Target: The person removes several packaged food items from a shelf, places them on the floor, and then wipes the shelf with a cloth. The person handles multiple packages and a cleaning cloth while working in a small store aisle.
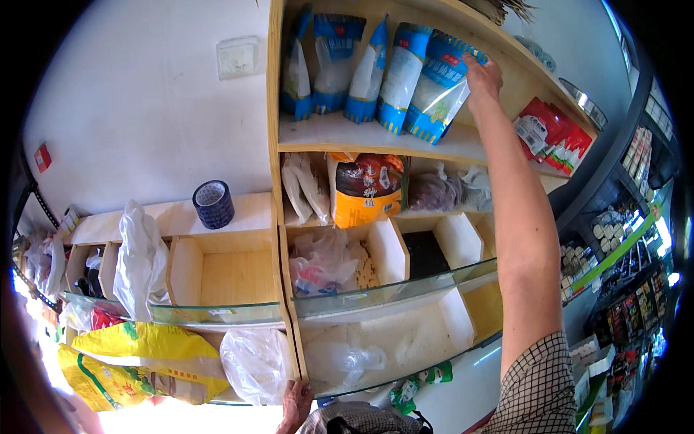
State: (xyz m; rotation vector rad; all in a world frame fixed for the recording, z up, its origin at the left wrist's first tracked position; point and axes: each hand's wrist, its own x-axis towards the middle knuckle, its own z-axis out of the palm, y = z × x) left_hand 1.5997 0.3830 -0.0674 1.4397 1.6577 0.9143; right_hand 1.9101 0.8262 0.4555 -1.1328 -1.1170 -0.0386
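Observation:
My right hand (484, 78) is raised to the upper shelf, its fingers closed on the top right corner of a blue and white plastic bag (442, 81) with a clear window. That bag stands at the right end of a row of similar bags, right beside another blue and white bag (404, 76). More of them, such as the one with a blue top (333, 65), stand to the left. Low in the view, my left hand (297, 400) rests at the foot of the wooden upright between two shelf units; it seems to touch the edge, and its fingers are partly hidden.
Red packets (553, 133) lie right of the bags. Below are an orange and black bag (370, 190), wooden bins with a glass front strip (390, 293), and a crumpled clear bag (325, 260). At left are a tape roll (213, 205), a white plastic bag (140, 260) and a yellow sack (146, 369).

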